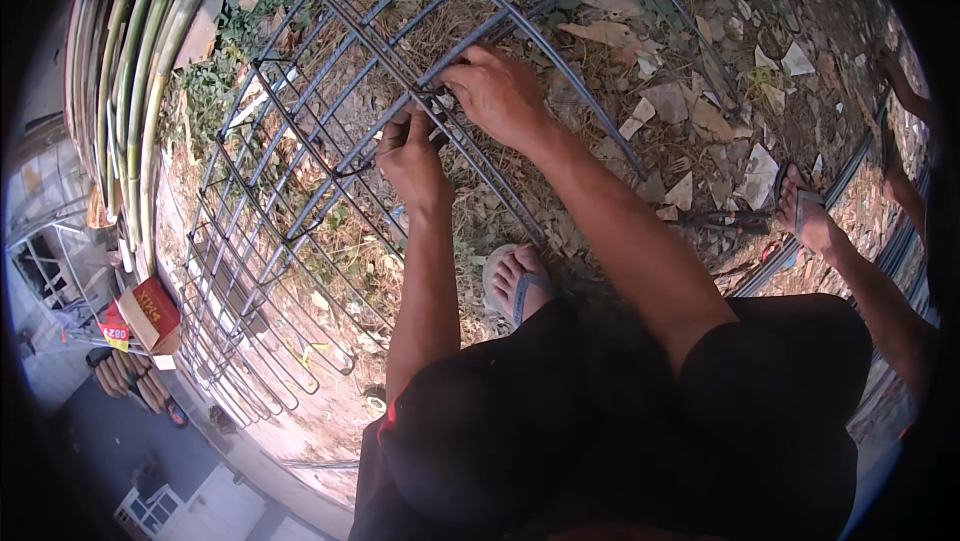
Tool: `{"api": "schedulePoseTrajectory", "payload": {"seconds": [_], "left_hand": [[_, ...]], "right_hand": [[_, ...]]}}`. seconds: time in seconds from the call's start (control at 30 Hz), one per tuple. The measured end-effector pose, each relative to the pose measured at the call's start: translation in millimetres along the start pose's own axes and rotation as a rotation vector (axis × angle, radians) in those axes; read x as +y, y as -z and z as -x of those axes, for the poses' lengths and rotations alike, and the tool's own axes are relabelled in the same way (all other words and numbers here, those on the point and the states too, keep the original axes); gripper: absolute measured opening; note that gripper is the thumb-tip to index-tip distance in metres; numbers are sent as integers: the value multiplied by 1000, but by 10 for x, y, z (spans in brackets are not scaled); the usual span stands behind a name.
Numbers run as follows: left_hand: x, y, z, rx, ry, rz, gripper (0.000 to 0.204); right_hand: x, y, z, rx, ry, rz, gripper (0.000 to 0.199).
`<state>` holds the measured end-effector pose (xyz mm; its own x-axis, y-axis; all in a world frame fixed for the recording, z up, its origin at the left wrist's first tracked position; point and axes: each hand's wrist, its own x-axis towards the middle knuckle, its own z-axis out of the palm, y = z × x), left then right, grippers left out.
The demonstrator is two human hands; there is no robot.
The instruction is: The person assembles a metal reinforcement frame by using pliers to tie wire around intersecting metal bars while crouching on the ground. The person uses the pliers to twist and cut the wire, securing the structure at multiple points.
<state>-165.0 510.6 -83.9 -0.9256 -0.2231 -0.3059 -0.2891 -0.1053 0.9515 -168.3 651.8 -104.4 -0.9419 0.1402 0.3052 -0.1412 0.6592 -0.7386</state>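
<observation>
A cage of dark steel reinforcing bars (300, 191) lies on dry ground littered with leaves. My left hand (410, 156) is closed on a small tool or piece of tie wire at a crossing of two bars. My right hand (497, 91) grips the same crossing from the other side, fingers curled over a long bar. What sits between the fingers is too small to make out. My two feet in flip-flops (520, 281) stand beside the cage.
A bundle of green bamboo poles (135, 71) leans at the left. A red and yellow cardboard box (150, 313) lies near the cage's open end. More steel bars (850, 181) lie at the right, where another person's arm (905, 91) shows.
</observation>
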Motion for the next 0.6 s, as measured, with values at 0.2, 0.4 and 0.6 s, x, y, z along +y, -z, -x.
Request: {"api": "schedulePoseTrajectory", "payload": {"seconds": [0.2, 0.4, 0.6], "left_hand": [[-20, 48, 0, 30, 37, 64, 21], [-31, 77, 34, 9, -14, 44, 22], [-71, 34, 180, -9, -245, -225, 22]], "right_hand": [[42, -21, -30, 29, 95, 42, 21], [45, -6, -50, 21, 79, -44, 19], [-27, 41, -95, -210, -482, -247, 27]]}}
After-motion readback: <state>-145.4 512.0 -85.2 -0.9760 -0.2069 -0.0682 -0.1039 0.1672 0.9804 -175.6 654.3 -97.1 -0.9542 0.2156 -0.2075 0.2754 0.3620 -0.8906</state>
